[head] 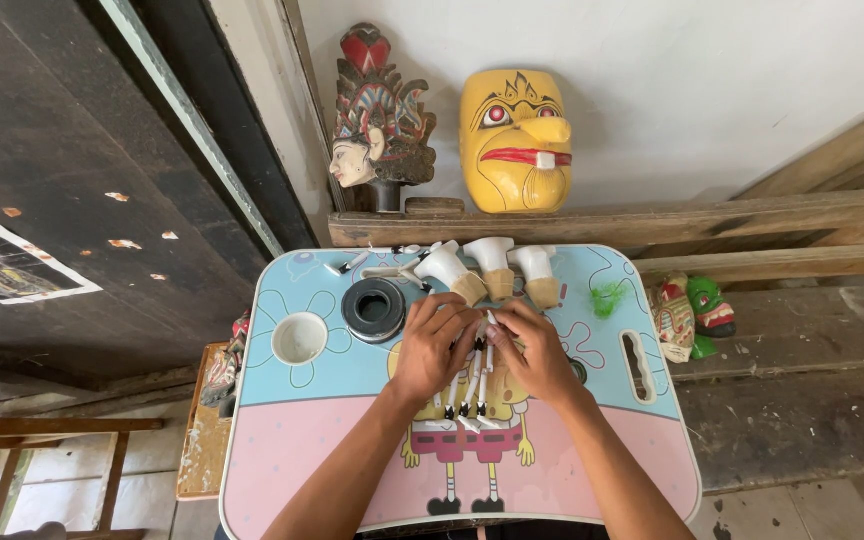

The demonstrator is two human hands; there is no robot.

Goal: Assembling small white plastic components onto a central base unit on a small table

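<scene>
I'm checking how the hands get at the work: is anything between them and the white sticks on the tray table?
Nothing visible is in the way. The left hand and right hand already rest on the white sticks. The three white-and-tan pieces lie just beyond the fingers, the black ring off to the left.

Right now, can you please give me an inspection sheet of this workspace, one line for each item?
Surface: small tray table, blue and pink cartoon print.
Job's things: thin white sticks under both hands; three white-and-tan carved pieces lie behind.
Clutter: white cup, black ring, green scrap, small white bits.
Hands: left hand and right hand rest on the sticks, fingers bent.
Cables: nothing seen.
Surroundings: yellow mask and crowned carved head on a wooden ledge; painted masks at right.
</scene>
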